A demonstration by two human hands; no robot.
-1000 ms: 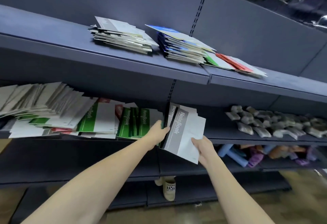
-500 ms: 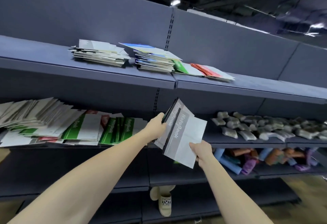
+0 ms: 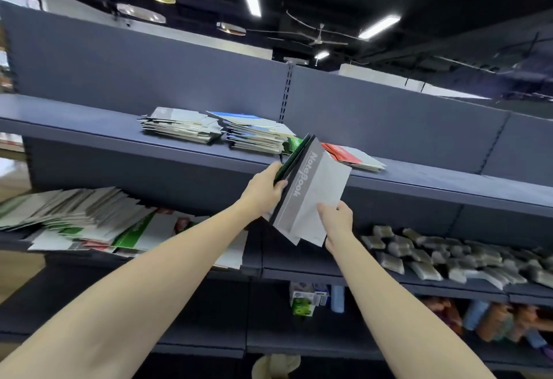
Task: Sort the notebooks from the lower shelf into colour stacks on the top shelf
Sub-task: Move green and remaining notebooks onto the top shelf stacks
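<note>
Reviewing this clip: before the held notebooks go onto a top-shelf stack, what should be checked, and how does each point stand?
1. Grip: left hand clamps the spine edge of the bundle of notebooks, right hand supports its lower corner: ok.
2. Front notebook's colour readable: grey band with white cover: ok.
3. Bundle is one colour: a green cover edge shows behind the grey one: not ok.
4. Matching grey-white stack exists on the dark blue top shelf: ok.
5. Green stack reachable: mostly hidden behind the bundle: cannot tell.
6. Free shelf space beside the red stack: ok.
</note>
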